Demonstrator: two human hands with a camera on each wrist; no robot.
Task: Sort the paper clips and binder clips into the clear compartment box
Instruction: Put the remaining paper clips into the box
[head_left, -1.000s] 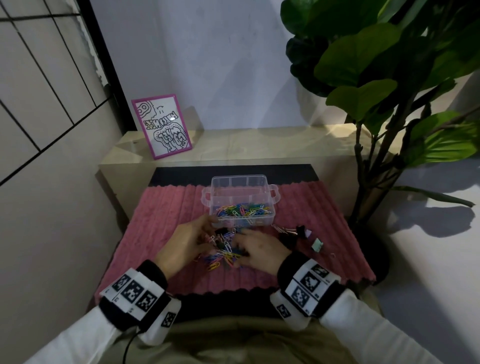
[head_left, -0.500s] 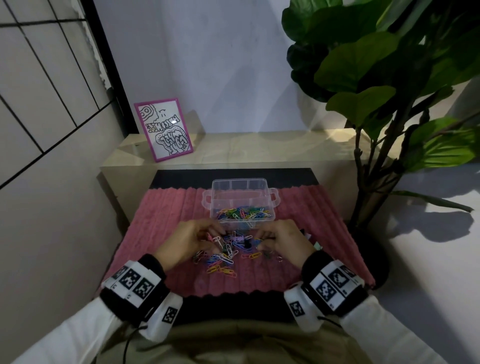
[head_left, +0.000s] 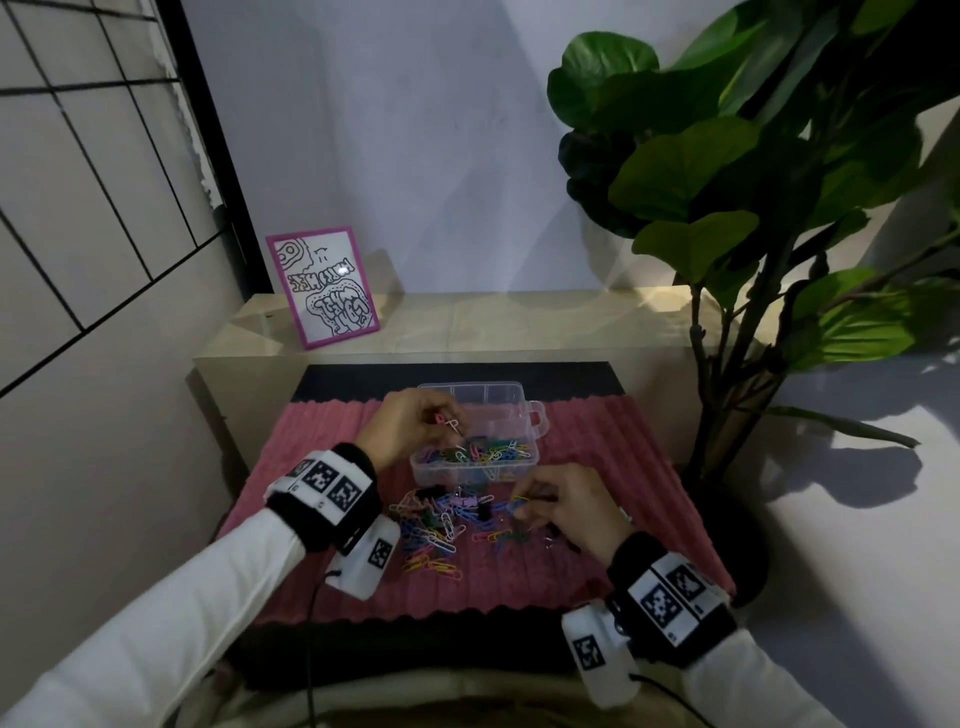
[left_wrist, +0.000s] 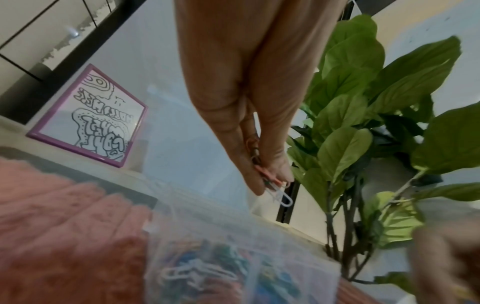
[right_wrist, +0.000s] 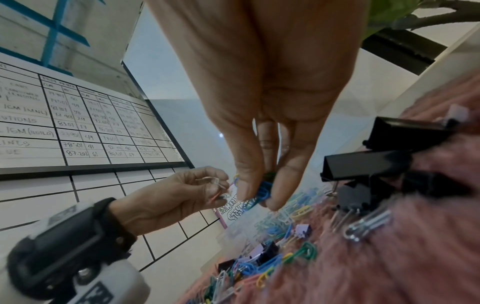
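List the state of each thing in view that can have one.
Left hand: raised over the box, pinching a few paper clips.
Right hand: low over the pile, pinching blue paper clips.
Clear box: open, near compartment holding clips.
Loose pile: scattered on the pink mat.

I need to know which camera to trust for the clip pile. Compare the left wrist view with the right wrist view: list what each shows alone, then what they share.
Left wrist only: the clear compartment box seen from close by, blurred, with coloured paper clips inside, and the plant.

Right wrist only: black binder clips lying on the pink mat, the loose paper clip pile, a whiteboard table, and the right hand pinching blue paper clips.

Both: the left hand with a grip on a few paper clips.
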